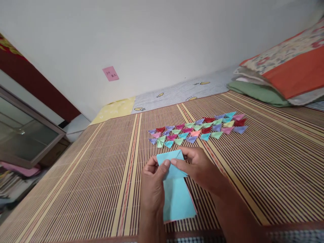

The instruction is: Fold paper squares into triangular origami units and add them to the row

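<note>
A light blue paper [172, 171] with a crease near its upper right corner is held up between both hands. My left hand [153, 182] grips its left side, thumb on the front. My right hand [199, 167] pinches the right side, its thumb beside the left one and its fingers behind the top corner. Below, a stack of paper with a light blue sheet on top [178, 200] lies on the striped mat. Just beyond the hands, several small folded paper triangles [195, 133] in many colours are laid in rows.
The striped mat [101, 168] covers the surface. Folded bedding and a pillow with an orange band [301, 76] lie at the right. A pink note [110, 73] is on the white wall. A glass-fronted cabinet [25, 130] stands at the left.
</note>
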Motion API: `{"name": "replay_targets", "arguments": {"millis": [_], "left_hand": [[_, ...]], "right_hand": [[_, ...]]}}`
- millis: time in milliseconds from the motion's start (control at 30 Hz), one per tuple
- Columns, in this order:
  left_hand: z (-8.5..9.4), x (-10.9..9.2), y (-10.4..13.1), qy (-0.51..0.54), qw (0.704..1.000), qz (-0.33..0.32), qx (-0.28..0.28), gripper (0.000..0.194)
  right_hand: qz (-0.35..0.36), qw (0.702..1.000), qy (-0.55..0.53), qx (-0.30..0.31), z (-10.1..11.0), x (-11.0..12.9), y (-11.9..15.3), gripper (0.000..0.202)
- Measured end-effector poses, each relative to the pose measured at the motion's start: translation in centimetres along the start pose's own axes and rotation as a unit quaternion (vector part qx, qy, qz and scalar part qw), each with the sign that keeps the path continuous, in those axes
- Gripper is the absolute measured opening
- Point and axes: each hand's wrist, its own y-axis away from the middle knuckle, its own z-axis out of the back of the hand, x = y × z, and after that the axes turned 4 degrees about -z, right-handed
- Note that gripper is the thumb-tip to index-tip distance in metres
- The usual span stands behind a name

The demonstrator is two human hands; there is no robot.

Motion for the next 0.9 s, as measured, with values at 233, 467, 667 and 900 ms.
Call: {"name": "replay_targets", "arguments": {"millis": [233,467,667,900], "left_hand": [[2.3,-0.5,-0.2,-0.146,0.987,-0.016,0.070,0.027],[2.1,-1.0,0.1,-0.237,0.959,-0.042,0.148,0.028],[2.0,-1.0,0.2,-0.228,0.959,-0.028,0.166,0.026],[1.8,0.0,-0.9,-0.066,0.992,-0.098,-0.051,0.032]], "right_hand": [[-0.009,0.998,0.050,0.029,1.2,0.3,0.1,0.034],[0.024,0.994,0.099,-0.026,1.2,1.2,0.0,0.022],[0.033,0.996,0.074,-0.047,1.8,0.9,-0.2,0.021],[-0.001,0.995,-0.089,-0.041,1.9,0.0,-0.5,0.041]]}}
